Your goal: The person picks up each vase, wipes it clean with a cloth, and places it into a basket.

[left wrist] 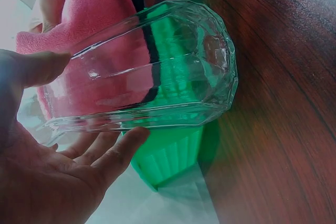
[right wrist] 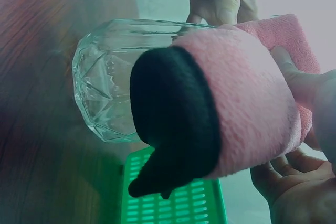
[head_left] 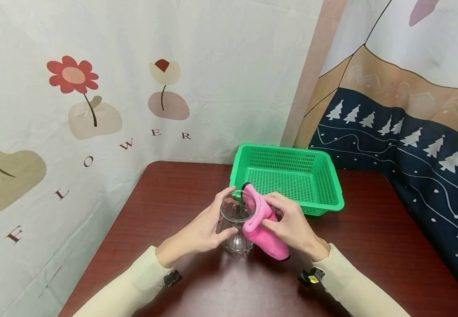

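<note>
A clear glass jar (head_left: 237, 243) with a faceted base is held roughly upright by my left hand (head_left: 202, 232), thumb on the near side and fingers round the far side. Whether its base touches the table I cannot tell. My right hand (head_left: 293, 223) pinches a pink cloth (head_left: 269, 241) with a black edge against the jar's right side, at the rim. Part of the cloth seems to go over the rim. In the left wrist view, the cloth (left wrist: 102, 17) shows through the jar (left wrist: 184, 85). The bunched cloth (right wrist: 247, 98) covers part of the jar in the right wrist view.
A green plastic basket (head_left: 335, 189) with slotted walls stands behind the hands, towards the right, on the dark red-brown table (head_left: 165, 189). Printed fabric hangs (head_left: 229, 79) behind the table and along its right side.
</note>
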Motion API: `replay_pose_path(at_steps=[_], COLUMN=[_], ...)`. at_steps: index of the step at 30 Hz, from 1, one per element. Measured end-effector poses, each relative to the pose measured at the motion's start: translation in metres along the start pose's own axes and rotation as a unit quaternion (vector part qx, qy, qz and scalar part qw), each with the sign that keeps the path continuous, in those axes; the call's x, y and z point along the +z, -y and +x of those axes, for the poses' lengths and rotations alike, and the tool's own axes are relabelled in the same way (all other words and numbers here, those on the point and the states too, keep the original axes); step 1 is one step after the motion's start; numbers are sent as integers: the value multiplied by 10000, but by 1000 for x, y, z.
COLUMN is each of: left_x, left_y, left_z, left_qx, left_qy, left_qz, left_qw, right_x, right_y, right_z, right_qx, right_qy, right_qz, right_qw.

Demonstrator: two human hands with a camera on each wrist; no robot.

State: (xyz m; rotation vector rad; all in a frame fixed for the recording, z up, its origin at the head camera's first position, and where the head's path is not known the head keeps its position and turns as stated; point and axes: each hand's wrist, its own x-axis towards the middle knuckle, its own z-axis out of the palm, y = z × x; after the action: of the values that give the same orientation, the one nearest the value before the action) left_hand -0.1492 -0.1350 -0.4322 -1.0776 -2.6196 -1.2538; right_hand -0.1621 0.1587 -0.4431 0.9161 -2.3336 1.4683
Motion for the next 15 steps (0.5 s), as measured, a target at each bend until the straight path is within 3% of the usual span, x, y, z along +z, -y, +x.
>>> replay_pose_path(at_steps=[15], left_x=[0], left_y=[-3], left_z=[-1], left_qx=[-65], left_qy=[-66], left_qz=[42], left_qw=[9999], right_x=[1], right_y=[0], right_z=[-2], right_qx=[14], right_qy=[96], right_qz=[-182], right_qw=[9998])
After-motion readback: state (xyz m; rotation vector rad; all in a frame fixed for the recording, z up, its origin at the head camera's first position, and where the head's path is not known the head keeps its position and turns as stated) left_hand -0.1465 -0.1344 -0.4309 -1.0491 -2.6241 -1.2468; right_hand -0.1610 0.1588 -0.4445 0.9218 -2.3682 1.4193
